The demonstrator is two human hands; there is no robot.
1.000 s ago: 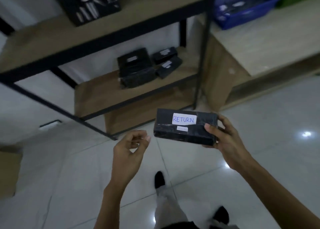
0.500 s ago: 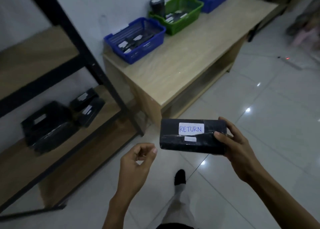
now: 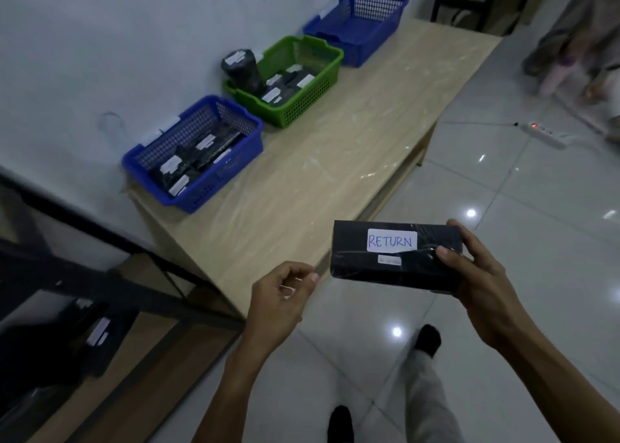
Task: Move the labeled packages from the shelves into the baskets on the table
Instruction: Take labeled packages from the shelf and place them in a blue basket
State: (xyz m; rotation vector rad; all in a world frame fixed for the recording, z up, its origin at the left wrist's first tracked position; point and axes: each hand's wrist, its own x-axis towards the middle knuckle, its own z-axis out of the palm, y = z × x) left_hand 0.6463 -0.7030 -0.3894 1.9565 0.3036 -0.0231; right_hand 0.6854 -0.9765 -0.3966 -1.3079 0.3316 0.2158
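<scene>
Package [image 3: 396,258] marked RETURN rests in the gripping right hand [image 3: 479,285]; left hand [image 3: 281,296] is loosely curled, empty. Pale wood worktop [image 3: 335,160] abuts white wall [image 3: 100,39], beside glossy floor tiles [image 3: 536,214].

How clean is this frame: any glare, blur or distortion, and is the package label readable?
Head view: dim, bluish light; bright light spots glare off the glossy floor; wide-angle distortion tilts the table; the shelf at lower left is dark and smeared; the RETURN label on the package in the right hand reads sharply.
</scene>
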